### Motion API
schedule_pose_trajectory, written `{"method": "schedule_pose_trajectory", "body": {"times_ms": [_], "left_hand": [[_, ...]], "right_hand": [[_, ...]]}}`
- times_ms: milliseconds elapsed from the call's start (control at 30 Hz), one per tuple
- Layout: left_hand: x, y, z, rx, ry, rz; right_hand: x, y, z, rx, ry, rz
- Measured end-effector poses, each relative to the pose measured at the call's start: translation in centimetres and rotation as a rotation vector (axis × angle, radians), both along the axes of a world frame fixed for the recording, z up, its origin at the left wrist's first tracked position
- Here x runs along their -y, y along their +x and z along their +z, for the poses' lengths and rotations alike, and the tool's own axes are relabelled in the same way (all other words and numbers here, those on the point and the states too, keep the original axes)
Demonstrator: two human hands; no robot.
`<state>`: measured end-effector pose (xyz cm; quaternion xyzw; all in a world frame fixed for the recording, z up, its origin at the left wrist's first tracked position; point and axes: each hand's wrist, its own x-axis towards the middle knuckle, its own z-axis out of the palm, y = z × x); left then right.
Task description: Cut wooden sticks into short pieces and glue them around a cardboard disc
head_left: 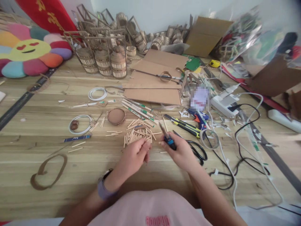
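Observation:
My right hand (180, 150) is wrapped round a dark craft knife (169, 142) with a blue collar, its blade pointing up and left. My left hand (137, 152) is closed in a pinch; what lies between its fingertips is too small to make out. Just beyond the left hand, short pale sticks (134, 135) lie in a loose pile. A round brown disc with a beaded rim (117, 116) rests behind the pile to the left. Longer sticks with green print (138, 110) lie behind the pile. The two hands are apart.
Cardboard sheets (152, 95) lie at the back centre. Yellow-black cutters (185, 125), black-handled scissors (198, 150), a glue gun (199, 117), a tape roll (209, 139) and cables (235, 166) are at right. Small lantern-like baskets (102, 64) stand at back left; a brown strip loop (48, 172) lies front left.

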<state>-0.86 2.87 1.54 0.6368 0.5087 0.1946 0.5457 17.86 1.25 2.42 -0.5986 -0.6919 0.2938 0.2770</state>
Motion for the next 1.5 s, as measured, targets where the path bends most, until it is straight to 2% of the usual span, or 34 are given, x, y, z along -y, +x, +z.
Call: {"method": "schedule_pose_trajectory", "body": {"times_ms": [100,200,267,333,500,767,1000,1133,1267,1400,1500], "left_hand": [[-0.5,-0.2,0.2,0.358,-0.34,0.146],[-0.4,0.0,0.3,0.505,-0.556,0.14],[-0.1,0.3,0.1,0.543,-0.623,0.124],[0.1,0.4,-0.1,0.559,-0.651,0.106],[0.2,0.4,-0.4,0.561,-0.671,0.063],[0.2,0.8,-0.5,0.624,-0.59,0.201],[0.4,1.0,-1.1,0.669,-0.561,0.203],[0.3,0.8,-1.0,0.608,-0.441,0.189],[-0.2,0.0,-0.1,0.356,-0.204,0.189],[-0.5,-0.9,0.3,0.074,0.113,0.215],[-0.6,-1.1,0.0,-0.22,0.363,0.227]], "right_hand": [[0.0,0.7,1.3,-0.073,0.039,0.109],[0.2,0.1,1.8,-0.09,0.069,0.264],[0.2,-0.5,1.7,-0.097,0.042,0.336],[0.2,-1.0,1.5,-0.111,0.009,0.336],[0.2,-0.9,0.9,-0.113,0.026,0.211],[1.3,-1.9,-0.6,-0.103,0.019,-0.04],[1.9,-2.9,-1.6,-0.073,0.054,-0.07],[1.7,-2.9,-1.7,-0.094,0.123,-0.034],[1.2,-2.0,-1.2,-0.082,0.085,-0.072],[0.3,0.0,-0.9,0.104,0.033,-0.211],[-0.6,1.3,-1.0,0.37,0.052,-0.269]]}}
